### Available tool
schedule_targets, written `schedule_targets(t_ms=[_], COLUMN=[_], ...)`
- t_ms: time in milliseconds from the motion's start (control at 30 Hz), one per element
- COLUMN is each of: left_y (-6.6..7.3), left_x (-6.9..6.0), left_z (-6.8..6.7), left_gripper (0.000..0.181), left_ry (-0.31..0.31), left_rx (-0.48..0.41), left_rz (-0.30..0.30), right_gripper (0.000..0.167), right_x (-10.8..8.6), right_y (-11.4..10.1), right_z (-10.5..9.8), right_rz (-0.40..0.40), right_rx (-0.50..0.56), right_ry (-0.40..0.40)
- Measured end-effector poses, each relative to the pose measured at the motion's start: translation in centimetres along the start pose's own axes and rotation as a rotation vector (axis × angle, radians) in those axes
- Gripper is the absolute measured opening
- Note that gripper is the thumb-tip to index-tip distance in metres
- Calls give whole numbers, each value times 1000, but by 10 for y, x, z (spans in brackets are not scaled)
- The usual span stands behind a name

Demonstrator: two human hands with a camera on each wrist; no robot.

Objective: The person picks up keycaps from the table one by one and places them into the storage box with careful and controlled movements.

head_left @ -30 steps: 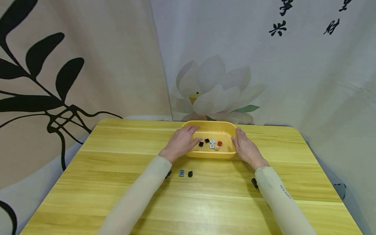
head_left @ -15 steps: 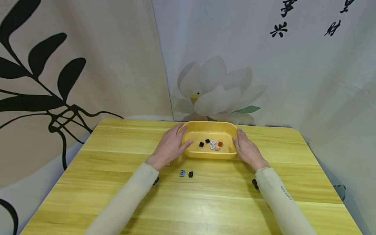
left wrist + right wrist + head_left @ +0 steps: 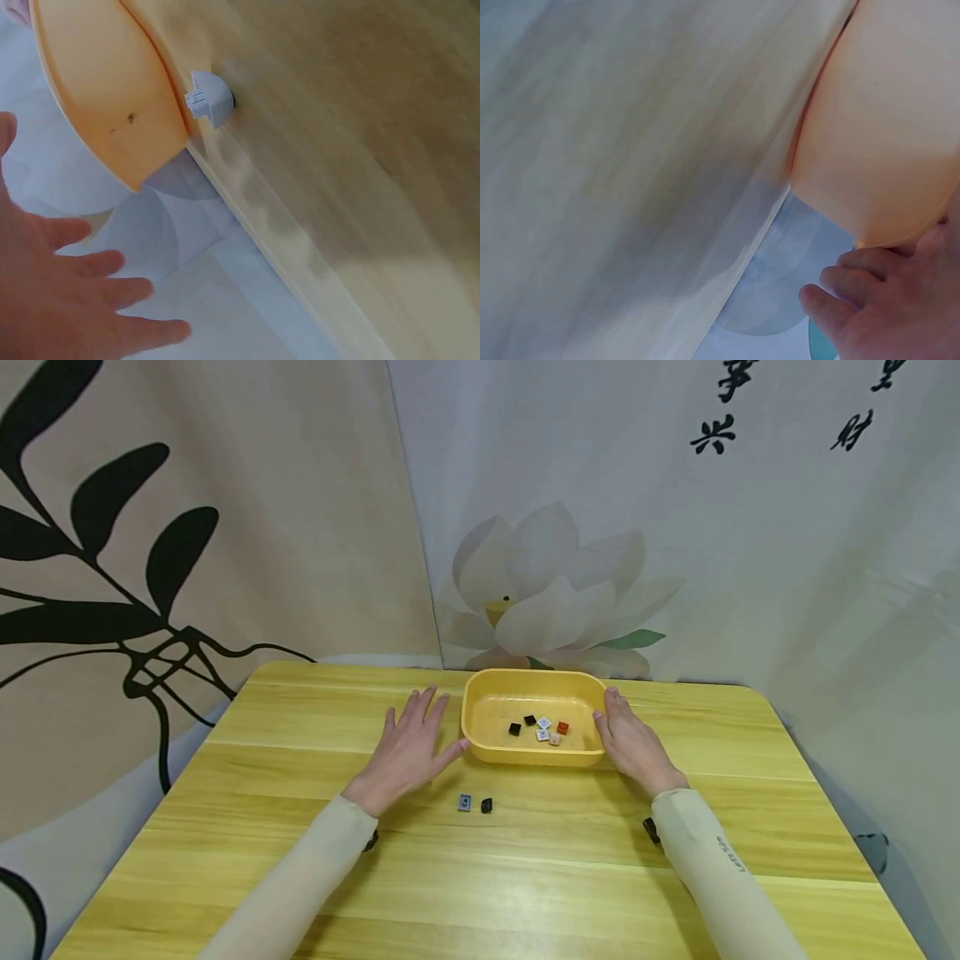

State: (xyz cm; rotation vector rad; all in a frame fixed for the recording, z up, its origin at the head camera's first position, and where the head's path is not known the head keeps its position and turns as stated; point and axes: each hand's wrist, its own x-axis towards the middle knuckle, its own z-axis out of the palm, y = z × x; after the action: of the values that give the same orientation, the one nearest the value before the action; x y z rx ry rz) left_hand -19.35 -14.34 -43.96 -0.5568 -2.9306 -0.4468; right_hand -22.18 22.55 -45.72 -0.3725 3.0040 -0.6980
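A yellow plastic tray (image 3: 536,757) stands near the table's far edge. Inside lie several small toy pieces: black, white, a pale one and an orange one (image 3: 562,727). My right hand (image 3: 637,745) rests along the tray's right side, fingers extended and thumb at the rim; the right wrist view shows its fingertips by the orange-looking tray wall (image 3: 877,150). To the left, my left hand (image 3: 407,752) is spread and holds nothing, its thumb tip close to the tray. A small pale grey piece (image 3: 214,99) lies beside the tray, hidden in the head view.
On the wooden table (image 3: 540,877), in front of the tray, lie a blue-grey brick (image 3: 465,803) and a small black piece (image 3: 487,806). A printed curtain (image 3: 555,585) hangs right behind the table's far edge.
My left hand has come off the tray's left side and shifted left, its fingers spreading apart. The right hand and the tray have hardly moved.
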Motion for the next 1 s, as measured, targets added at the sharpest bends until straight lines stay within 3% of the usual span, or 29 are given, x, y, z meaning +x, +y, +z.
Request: schedule_targets(t_ms=[167, 367, 467, 667, 1000], left_y=[-4, -8, -9, -10, -11], left_x=[-9, -17, -18, -19, -18], left_z=[3, 6, 7, 9, 10], left_gripper=[93, 98, 97, 92, 65], left_ry=[-102, -246, -285, -310, -265], left_rx=[-29, -46, -45, -31, -4], left_rz=[-66, -88, -87, -80, 10], right_gripper=[67, 66, 65, 66, 65], right_x=[0, 0, 0, 1, 0], right_y=[0, -1, -1, -1, -2], right_z=[0, 0, 0, 0, 0], right_rz=[4, 6, 7, 11, 10], right_rx=[-3, -9, -14, -17, -21], right_ry=[2, -4, -2, -1, 3])
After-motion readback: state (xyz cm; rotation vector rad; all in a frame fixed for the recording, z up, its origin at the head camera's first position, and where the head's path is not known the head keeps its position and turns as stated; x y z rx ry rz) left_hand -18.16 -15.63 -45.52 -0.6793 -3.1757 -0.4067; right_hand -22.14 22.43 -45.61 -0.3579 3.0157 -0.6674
